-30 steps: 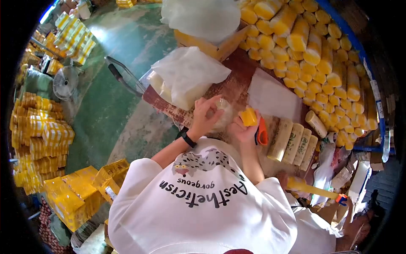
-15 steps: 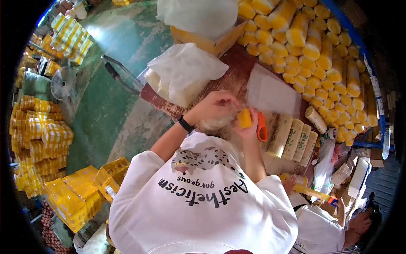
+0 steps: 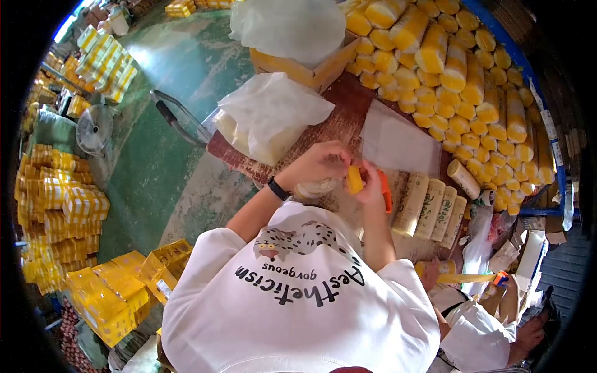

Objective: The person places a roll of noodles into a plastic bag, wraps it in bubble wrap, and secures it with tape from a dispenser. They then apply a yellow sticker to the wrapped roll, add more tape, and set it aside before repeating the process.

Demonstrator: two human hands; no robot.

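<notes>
My right hand (image 3: 371,184) is closed around a yellow roll of tape (image 3: 354,179). An orange plastic piece (image 3: 385,191) shows along the outer side of that hand. My left hand (image 3: 326,163), with a black band on the wrist, has its fingers curled in a pinch close to the tape; what they pinch is too small to make out. Below the left hand a pale, clear-wrapped bundle (image 3: 315,188) lies on the worn red table (image 3: 345,102). Right of my right hand, several pale cylindrical packs with green print (image 3: 429,208) lie side by side.
A stack of translucent sheets (image 3: 398,138) lies beyond my hands. White plastic covers a block (image 3: 273,115) at the table's left, near a yellow carton (image 3: 317,71). Yellow-ended rolls (image 3: 460,93) are piled right. At lower right, a co-worker (image 3: 479,329) handles yellow tape (image 3: 463,278).
My left hand has come slightly closer to the tape, which has turned a little in my right hand. The co-worker's tape strip and orange dispenser have shifted slightly.
</notes>
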